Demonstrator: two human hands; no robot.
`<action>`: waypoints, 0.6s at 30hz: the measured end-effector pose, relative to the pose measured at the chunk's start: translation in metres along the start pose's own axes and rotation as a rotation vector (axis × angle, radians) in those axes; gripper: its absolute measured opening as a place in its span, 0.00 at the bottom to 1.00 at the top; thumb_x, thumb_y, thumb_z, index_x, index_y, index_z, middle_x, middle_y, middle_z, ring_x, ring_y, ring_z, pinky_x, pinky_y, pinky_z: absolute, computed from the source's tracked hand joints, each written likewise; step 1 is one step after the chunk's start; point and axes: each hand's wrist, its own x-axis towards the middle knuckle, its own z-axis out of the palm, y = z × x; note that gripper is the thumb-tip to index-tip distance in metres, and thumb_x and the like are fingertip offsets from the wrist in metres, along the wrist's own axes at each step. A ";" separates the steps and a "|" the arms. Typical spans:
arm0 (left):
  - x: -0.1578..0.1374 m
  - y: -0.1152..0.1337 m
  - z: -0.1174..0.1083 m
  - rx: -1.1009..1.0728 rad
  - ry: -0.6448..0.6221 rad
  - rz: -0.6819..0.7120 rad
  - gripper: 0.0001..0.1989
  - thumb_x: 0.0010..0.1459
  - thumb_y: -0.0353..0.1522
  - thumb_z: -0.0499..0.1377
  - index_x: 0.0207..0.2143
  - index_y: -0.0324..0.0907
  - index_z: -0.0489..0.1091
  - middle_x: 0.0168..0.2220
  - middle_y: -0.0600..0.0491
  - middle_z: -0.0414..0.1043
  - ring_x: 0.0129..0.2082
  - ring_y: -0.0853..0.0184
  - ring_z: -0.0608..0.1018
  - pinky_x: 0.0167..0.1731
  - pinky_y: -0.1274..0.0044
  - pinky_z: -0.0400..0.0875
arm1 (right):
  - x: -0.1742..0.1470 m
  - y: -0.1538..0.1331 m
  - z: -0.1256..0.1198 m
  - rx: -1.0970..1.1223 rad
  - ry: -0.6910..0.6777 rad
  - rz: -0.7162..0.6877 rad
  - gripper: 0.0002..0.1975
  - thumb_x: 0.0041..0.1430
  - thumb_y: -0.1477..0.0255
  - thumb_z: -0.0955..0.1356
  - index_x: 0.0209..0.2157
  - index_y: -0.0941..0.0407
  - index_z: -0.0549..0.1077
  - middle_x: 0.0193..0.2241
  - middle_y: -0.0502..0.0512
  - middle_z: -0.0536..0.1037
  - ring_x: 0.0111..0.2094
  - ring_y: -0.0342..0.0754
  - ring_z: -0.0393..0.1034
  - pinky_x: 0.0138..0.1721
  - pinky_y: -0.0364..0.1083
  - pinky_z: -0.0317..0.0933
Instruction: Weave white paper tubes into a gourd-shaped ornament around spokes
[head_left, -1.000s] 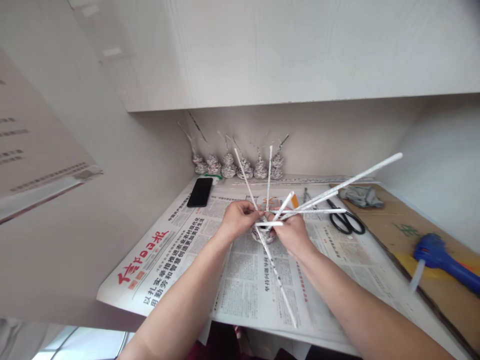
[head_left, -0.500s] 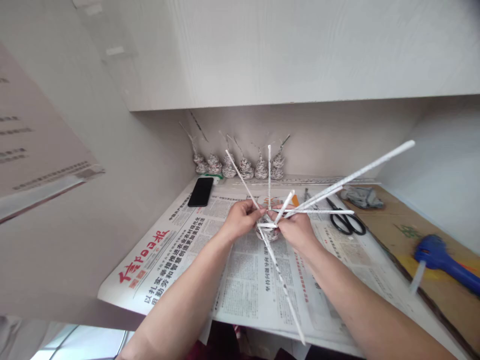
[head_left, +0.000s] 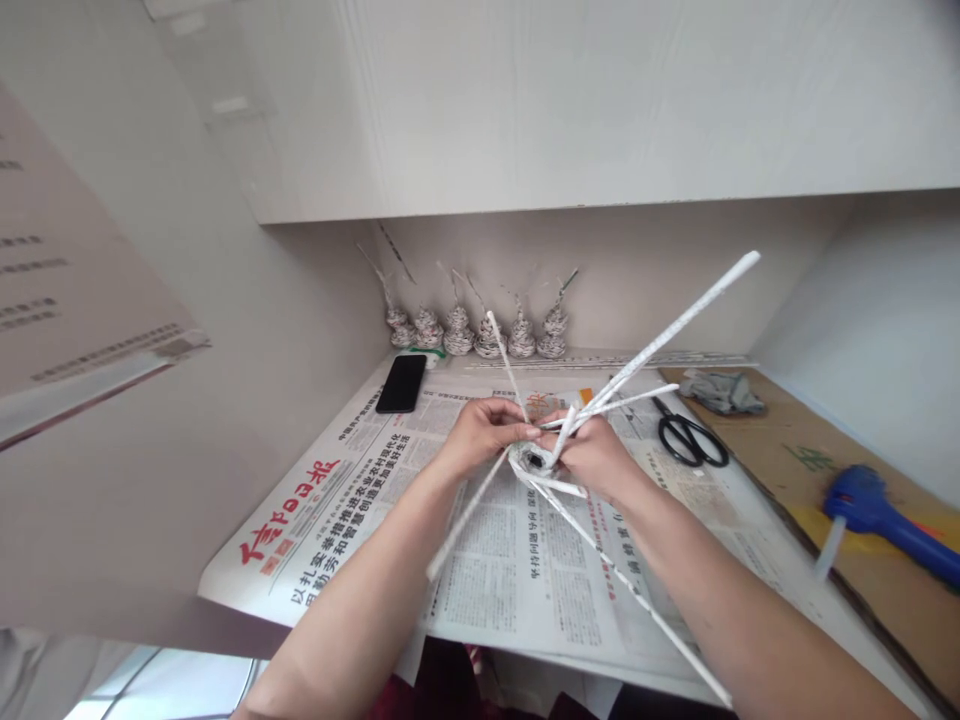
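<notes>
Between my hands is a small round weaving of rolled newspaper tubes (head_left: 529, 463), with a dark hollow in its middle. Several white paper tubes stick out from it in different directions; the longest (head_left: 675, 338) slants up to the right. My left hand (head_left: 491, 432) pinches the far left edge of the weaving, thumb laid over it. My right hand (head_left: 589, 450) is closed on the right side, around the bases of the tubes there. The right fingertips are partly hidden behind the tubes.
Newspaper sheets (head_left: 375, 490) cover the table. A black phone (head_left: 401, 384) lies at left. Several woven gourd shapes (head_left: 490, 335) line the back. At right are black-handled scissors (head_left: 691, 440), a crumpled grey cloth (head_left: 724, 393), and a blue glue gun (head_left: 862, 500) on cardboard (head_left: 780, 450).
The weaving has turned and tipped, so its hollow now shows. Its tubes point in new directions: one now reaches down left, and the long lower one has swung right.
</notes>
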 end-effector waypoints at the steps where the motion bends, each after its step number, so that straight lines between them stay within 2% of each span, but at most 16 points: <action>1: 0.000 -0.001 0.002 0.028 0.030 0.051 0.16 0.37 0.37 0.72 0.25 0.36 0.74 0.22 0.54 0.73 0.22 0.73 0.71 0.24 0.80 0.65 | 0.000 -0.001 0.000 0.003 0.002 -0.007 0.11 0.40 0.67 0.75 0.25 0.59 0.76 0.16 0.49 0.73 0.18 0.44 0.66 0.19 0.42 0.59; 3: 0.001 -0.003 0.006 0.084 0.079 0.123 0.15 0.39 0.38 0.71 0.22 0.36 0.73 0.21 0.55 0.72 0.21 0.74 0.70 0.24 0.81 0.63 | 0.000 -0.003 0.000 0.023 0.020 -0.012 0.11 0.40 0.67 0.75 0.24 0.59 0.75 0.15 0.48 0.71 0.18 0.43 0.65 0.19 0.42 0.59; 7: 0.004 -0.008 0.006 0.101 0.099 0.151 0.15 0.44 0.39 0.68 0.21 0.36 0.71 0.18 0.57 0.68 0.18 0.77 0.65 0.20 0.82 0.58 | 0.001 0.000 0.003 0.114 0.070 0.005 0.13 0.39 0.67 0.76 0.26 0.59 0.76 0.20 0.51 0.75 0.21 0.45 0.68 0.22 0.43 0.62; 11: 0.005 -0.012 0.003 0.063 0.075 0.107 0.16 0.45 0.40 0.68 0.22 0.37 0.70 0.18 0.58 0.67 0.17 0.77 0.65 0.19 0.82 0.57 | 0.002 0.005 0.005 0.116 0.082 0.045 0.13 0.41 0.65 0.75 0.26 0.58 0.73 0.18 0.49 0.73 0.18 0.44 0.65 0.20 0.43 0.60; 16: 0.001 -0.005 0.004 0.028 0.059 0.007 0.17 0.43 0.42 0.69 0.23 0.37 0.69 0.19 0.57 0.68 0.17 0.76 0.66 0.19 0.82 0.59 | 0.004 0.008 0.001 -0.007 0.080 -0.031 0.10 0.44 0.66 0.74 0.24 0.58 0.74 0.21 0.50 0.75 0.24 0.45 0.69 0.26 0.43 0.63; 18: -0.002 -0.001 0.004 0.013 0.027 -0.044 0.18 0.41 0.40 0.70 0.24 0.37 0.69 0.19 0.57 0.69 0.17 0.76 0.67 0.19 0.82 0.59 | 0.004 0.007 0.000 -0.049 0.099 -0.027 0.09 0.44 0.68 0.73 0.24 0.58 0.73 0.20 0.49 0.74 0.23 0.45 0.69 0.25 0.43 0.62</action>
